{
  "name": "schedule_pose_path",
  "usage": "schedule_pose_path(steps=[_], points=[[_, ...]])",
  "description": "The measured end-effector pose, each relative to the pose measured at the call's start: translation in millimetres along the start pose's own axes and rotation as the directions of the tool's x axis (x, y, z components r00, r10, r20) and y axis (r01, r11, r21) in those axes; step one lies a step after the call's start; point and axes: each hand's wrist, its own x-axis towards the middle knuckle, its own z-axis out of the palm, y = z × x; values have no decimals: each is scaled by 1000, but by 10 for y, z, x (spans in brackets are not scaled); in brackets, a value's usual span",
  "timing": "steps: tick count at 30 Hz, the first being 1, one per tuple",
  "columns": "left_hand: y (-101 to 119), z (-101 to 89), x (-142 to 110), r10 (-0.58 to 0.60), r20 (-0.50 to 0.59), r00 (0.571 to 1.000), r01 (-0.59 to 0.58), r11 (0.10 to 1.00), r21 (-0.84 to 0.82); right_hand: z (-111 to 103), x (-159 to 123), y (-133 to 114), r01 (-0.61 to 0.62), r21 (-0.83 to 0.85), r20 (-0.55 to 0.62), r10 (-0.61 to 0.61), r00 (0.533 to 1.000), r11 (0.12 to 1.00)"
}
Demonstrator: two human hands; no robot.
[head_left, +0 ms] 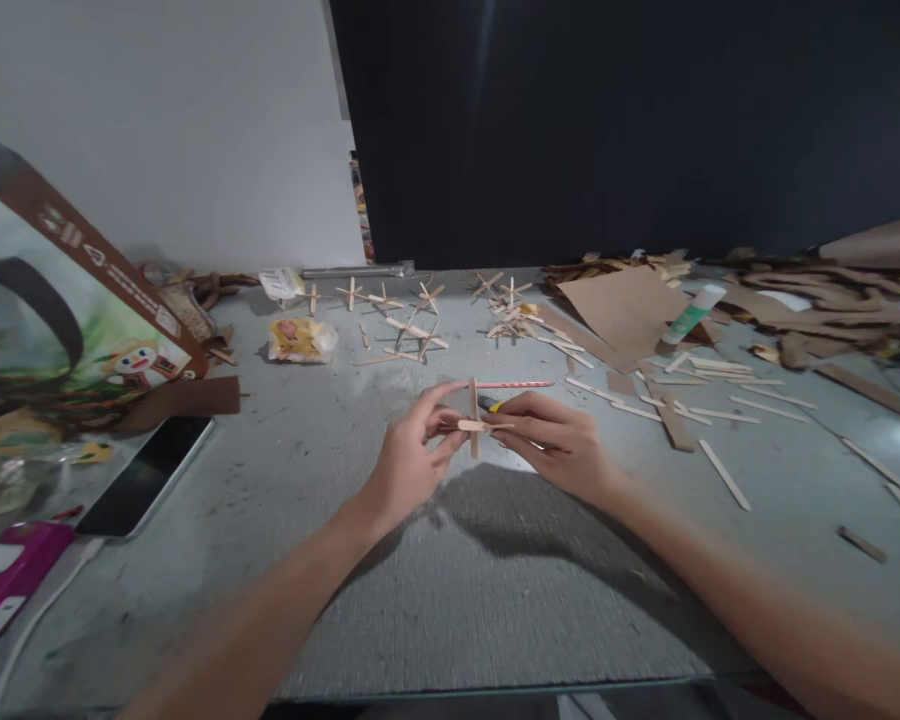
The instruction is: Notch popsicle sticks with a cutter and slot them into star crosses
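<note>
Across the grey table (pixel 390 610) the work looks partway along: the left hand (pixel 412 450) and right hand (pixel 562 440) both pinch a crossed-stick piece (pixel 474 398) between thumb and fingers, in front of the person — whether it is complete, I cannot tell. Several star-like stick figures (pixel 428 297) towards the back seem assembled, while loose sticks (pixel 725 475) lie unjoined on the right — and a dark-and-yellow tool (pixel 487 403) shows at the right fingers.

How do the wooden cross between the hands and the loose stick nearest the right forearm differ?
The wooden cross has sticks crossing; the loose stick is a single straight piece. The left hand holds the cross; the loose stick lies flat on the table. Both look like pale wood.
</note>
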Motion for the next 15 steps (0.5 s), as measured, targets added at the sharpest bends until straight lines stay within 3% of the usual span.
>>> schedule_pose_path(steps=[7, 15], points=[[-84, -51, 4, 8, 48, 999, -16, 988, 154, -44, -39, 75, 58, -49, 159, -50, 986, 997], [-11, -32, 8, -37, 62, 997, 29, 993, 119, -65, -35, 72, 89, -100, 211, -66, 975, 991]])
